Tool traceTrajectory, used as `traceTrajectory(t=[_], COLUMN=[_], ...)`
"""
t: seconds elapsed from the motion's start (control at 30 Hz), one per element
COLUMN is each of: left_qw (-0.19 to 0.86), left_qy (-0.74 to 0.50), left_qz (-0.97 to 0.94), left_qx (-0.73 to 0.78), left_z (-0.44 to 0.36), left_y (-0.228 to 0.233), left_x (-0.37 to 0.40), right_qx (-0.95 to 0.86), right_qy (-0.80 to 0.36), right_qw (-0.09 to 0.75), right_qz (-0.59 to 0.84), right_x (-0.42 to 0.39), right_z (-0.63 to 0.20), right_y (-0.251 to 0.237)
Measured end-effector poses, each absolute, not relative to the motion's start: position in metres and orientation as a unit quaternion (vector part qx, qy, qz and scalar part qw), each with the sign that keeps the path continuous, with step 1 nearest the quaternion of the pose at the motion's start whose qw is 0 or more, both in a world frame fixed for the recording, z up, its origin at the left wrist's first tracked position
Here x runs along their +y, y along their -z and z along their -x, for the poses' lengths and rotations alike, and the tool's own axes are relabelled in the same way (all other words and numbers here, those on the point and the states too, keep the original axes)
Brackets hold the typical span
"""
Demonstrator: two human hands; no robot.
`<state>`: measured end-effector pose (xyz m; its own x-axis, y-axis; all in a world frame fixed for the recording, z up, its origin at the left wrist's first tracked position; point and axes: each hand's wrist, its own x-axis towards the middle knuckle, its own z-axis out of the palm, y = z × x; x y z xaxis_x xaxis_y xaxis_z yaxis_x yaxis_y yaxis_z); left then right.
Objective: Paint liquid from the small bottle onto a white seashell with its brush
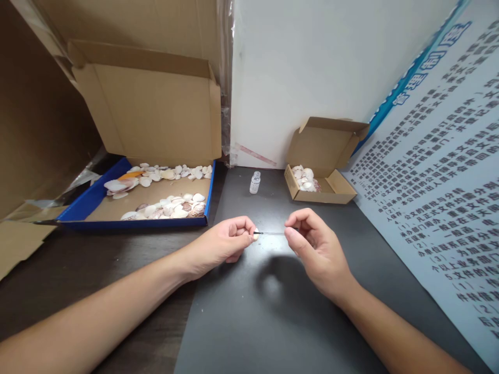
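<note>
My left hand (230,239) pinches a small pale seashell (256,234) between thumb and fingertips, most of it hidden by them. Level with it, my right hand (315,249) is closed on a thin brush (273,234) with a clear stem and a dark tip. That tip points left and meets the shell, as far as I can see. Beyond both hands, a small clear bottle (254,183) with a printed label stands upright on the dark mat (234,322).
At the left, an open blue-sided cardboard box (136,224) holds two groups of seashells (171,206). A smaller open cardboard box (323,196) at the back right has white shells (305,178) in its left part. A printed board (440,156) leans along the right side.
</note>
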<state>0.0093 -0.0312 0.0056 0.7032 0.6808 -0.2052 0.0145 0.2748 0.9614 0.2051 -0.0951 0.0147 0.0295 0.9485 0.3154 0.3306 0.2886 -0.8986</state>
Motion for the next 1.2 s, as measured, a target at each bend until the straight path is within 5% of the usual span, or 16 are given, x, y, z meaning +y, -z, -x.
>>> traceTrajectory(t=[1.2], left_qw=[0.727], left_qy=[-0.229], left_qz=[-0.569], left_qx=[0.309], left_z=[-0.0090], left_y=[-0.0046], left_x=[-0.0296], right_qx=[-0.635], right_qy=[-0.257], right_qw=[0.487], right_qz=[0.542], right_x=[-0.0934], right_z=[-0.2039], right_y=[-0.0136])
